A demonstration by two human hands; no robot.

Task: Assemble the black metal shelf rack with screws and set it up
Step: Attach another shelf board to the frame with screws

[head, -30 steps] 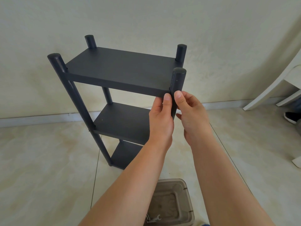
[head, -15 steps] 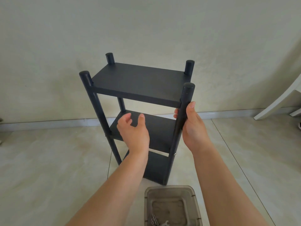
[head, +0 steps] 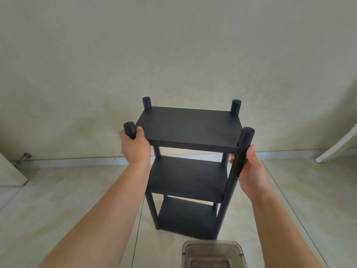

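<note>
On the tiled floor ahead, black shelf rack upright, long axis vertical, three shelves stacked, posts pointing up. My left hand wraps the near-left post just under its cap. My right hand curls around the near-right post below the top shelf; fingertips hidden behind it. Clear plastic box nearest me, cut off by the frame bottom.
</note>
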